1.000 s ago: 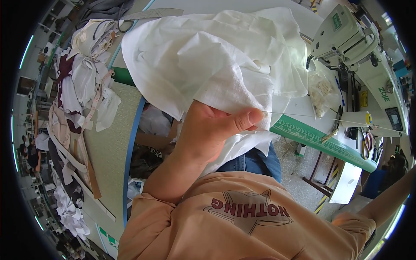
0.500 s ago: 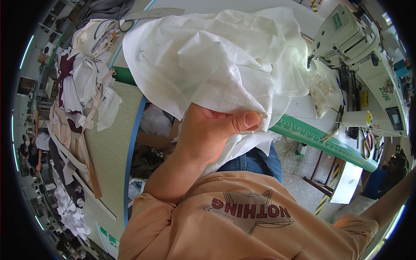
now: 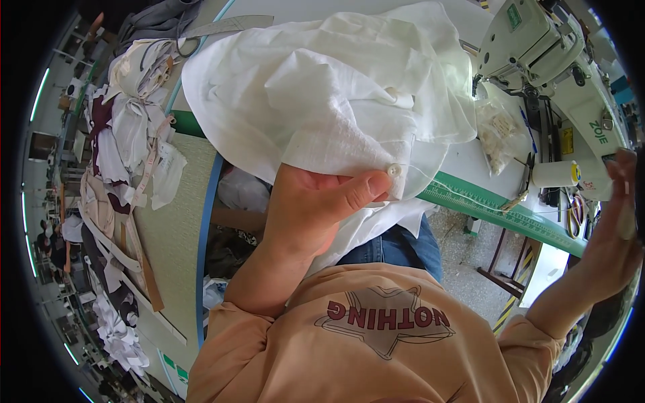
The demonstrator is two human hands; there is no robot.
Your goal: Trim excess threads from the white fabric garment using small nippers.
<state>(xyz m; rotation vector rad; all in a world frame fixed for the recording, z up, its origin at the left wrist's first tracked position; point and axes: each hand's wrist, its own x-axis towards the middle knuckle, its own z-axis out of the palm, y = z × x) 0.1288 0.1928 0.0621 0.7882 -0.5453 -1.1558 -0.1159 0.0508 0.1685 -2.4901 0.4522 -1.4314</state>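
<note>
White cloth (image 3: 322, 87), a garment by its look, lies bunched over the table edge and hangs toward my lap. My left hand (image 3: 319, 201) pinches its near edge between thumb and fingers. Right beside the thumb tip sits a small pale button (image 3: 394, 170) on the cloth. From there a thin white thread (image 3: 430, 176) runs slack to the right, across the green table edge. My right hand (image 3: 615, 228) is raised at the far right, fingers together, partly cut off by the dark rim; what it holds is too small to make out.
At the right stands a sewing machine (image 3: 531, 47), with a thread spool (image 3: 554, 174), a clear bag of small pale pieces (image 3: 497, 131) and scissors (image 3: 576, 213) nearby. A green ruler-marked strip (image 3: 470, 195) edges the table. Fabric scraps (image 3: 131, 127) and a clear ruler (image 3: 228, 25) lie left.
My right hand has come into view at the right, and the thread, taut before, hangs slack. My left hand has shifted slightly left with the cloth, and the button now shows plainly.
</note>
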